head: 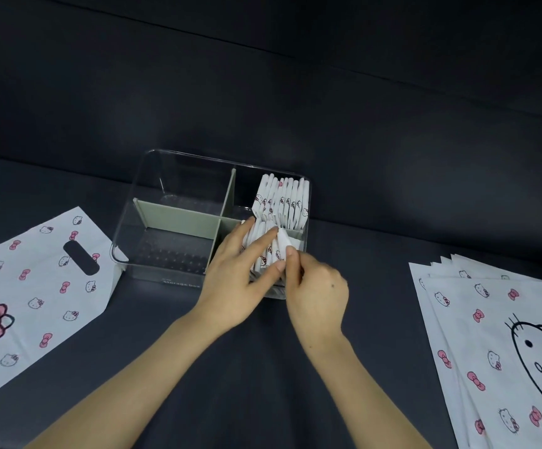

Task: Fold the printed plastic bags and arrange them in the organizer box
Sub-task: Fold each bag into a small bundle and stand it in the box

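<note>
Plastic this thin weighed basically nothing, so the folded bag I was tucking in needed no muscle at all. My right hand had it pinched by the top edge between thumb and fingertip, just right of centre in the frame, over the near-right compartment of the clear organizer box. My left hand was gripping nothing, fingers straight, just pressing against the packed row standing in that compartment.

From the look of it the film was slick and springy, so I figured a fold would pop open if I let go before it was wedged between its neighbours. Best place to hold seemed to be that creased top corner, where the layers stack up stiffest.

A second row stood in the compartment behind, past the grey dividers. One flat bag lay at lower left, and a fanned stack at lower right.
</note>
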`<state>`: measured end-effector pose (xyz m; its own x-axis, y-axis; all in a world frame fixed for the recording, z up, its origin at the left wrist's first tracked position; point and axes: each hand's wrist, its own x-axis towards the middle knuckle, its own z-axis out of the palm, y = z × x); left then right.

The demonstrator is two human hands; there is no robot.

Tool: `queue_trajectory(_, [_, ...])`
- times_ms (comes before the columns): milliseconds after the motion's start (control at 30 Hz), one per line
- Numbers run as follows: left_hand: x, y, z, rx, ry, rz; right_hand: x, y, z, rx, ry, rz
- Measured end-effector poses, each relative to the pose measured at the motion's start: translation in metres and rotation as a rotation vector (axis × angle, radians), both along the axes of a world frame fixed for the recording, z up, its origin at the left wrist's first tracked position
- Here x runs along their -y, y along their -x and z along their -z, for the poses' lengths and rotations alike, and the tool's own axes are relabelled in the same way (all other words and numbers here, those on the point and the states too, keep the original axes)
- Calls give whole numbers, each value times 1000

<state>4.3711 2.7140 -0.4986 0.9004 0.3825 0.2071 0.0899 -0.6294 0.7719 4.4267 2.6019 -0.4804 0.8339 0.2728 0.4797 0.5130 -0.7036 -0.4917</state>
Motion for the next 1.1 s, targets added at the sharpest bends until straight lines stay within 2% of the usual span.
queue_trajectory(167, [-2, 2, -3, 1, -5, 3, -5, 0, -13, 15, 53, 19])
queue_trajectory(233, [-1, 3, -4, 5, -5, 12, -3, -4, -24, -72, 89, 10])
queue_trajectory(333, [-1, 3, -4, 12, -9, 17, 0, -16, -35, -310, 206, -30])
queue_trajectory(433, [-1, 2, -3, 13, -21, 14, -2, -23, -38, -359, 274, -48])
queue_trajectory(667, [-1, 3, -2, 43, -18, 20, 0, -10, -25, -206, 167, -103])
queue_trajectory(733, [-1, 3, -2, 44, -6, 23, 2, -18, -29, -238, 138, -112])
queue_trajectory(967, [1, 2, -2, 71, 13, 48, -7, -26, -29, -384, 279, -91])
queue_trajectory(1100, [-2, 2, 2, 83, -19, 47, -3, -25, -24, -454, 87, -140])
